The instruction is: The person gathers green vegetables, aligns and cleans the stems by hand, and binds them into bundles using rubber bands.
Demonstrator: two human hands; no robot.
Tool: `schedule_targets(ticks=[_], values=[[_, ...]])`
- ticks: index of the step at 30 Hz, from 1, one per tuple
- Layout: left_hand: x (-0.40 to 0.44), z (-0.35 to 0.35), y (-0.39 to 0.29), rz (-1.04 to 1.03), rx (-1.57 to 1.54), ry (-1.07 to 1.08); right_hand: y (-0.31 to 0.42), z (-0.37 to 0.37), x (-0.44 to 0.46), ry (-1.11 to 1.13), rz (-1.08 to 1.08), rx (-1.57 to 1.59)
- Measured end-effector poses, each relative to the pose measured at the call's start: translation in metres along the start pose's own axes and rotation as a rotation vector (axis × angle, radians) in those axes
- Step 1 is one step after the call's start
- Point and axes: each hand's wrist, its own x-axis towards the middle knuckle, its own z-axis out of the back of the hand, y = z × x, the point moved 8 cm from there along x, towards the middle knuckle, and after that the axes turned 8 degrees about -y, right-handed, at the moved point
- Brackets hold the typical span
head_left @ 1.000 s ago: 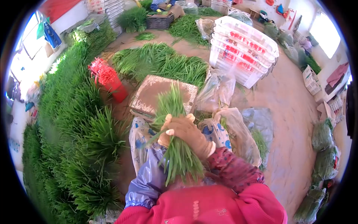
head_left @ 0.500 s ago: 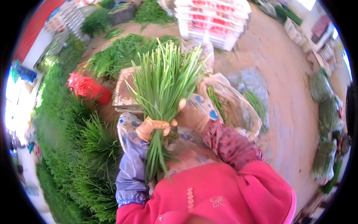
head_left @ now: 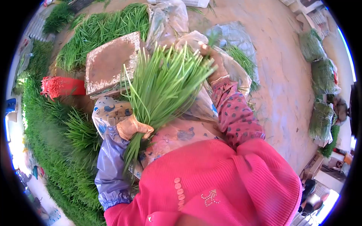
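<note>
A fanned bunch of long green stalks (head_left: 166, 86) rises over my lap, its pale cut ends pointing up. My left hand (head_left: 134, 127), in a tan glove, is closed around the lower, leafy part. My right hand (head_left: 215, 62) is at the upper right of the bunch, beside an open plastic bag (head_left: 235, 71). Its fingers are pinched on a small blurred piece of green (head_left: 214, 37). Behind the bunch stands a square block with a worn brown top (head_left: 111, 62).
A red bundle of ties (head_left: 62, 87) lies left of the block. Loose stalks (head_left: 109, 32) are heaped behind it. Dense greens (head_left: 56, 139) line the left side. Bagged bundles (head_left: 322, 77) stand along the right wall. A bluish sheet (head_left: 233, 32) lies beyond the bag.
My right hand has moved from beside the bunch up and right, now with a bit of green at its fingers. My left hand still grips the bunch. The view has tilted down and turned.
</note>
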Motion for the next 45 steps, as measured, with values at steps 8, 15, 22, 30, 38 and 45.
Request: schedule_targets(ticks=[8, 15, 22, 30, 38, 45], values=[[-0.008, -0.001, 0.003, 0.158, 0.191, -0.120, 0.086, 0.122, -0.043, -0.480, 0.233, 0.145], [-0.002, 0.001, 0.001, 0.164, 0.249, -0.065, 0.169, 0.096, -0.094, -0.257, 0.281, -0.005], [0.009, -0.027, -0.032, 0.197, 0.631, -0.113, 0.069, -0.065, -0.131, -0.037, 0.292, -1.514], [0.003, -0.022, -0.050, -0.352, 1.220, -0.286, 0.076, 0.012, -0.111, -0.344, 0.347, -1.678], [0.015, -0.042, -0.090, -0.526, 1.793, -0.580, 0.154, 0.243, -0.171, -0.730, 0.071, -1.684], [0.040, -0.025, -0.082, -0.524, 2.332, -0.851, 0.111, 0.308, -0.217, -0.727, -0.327, -1.722]])
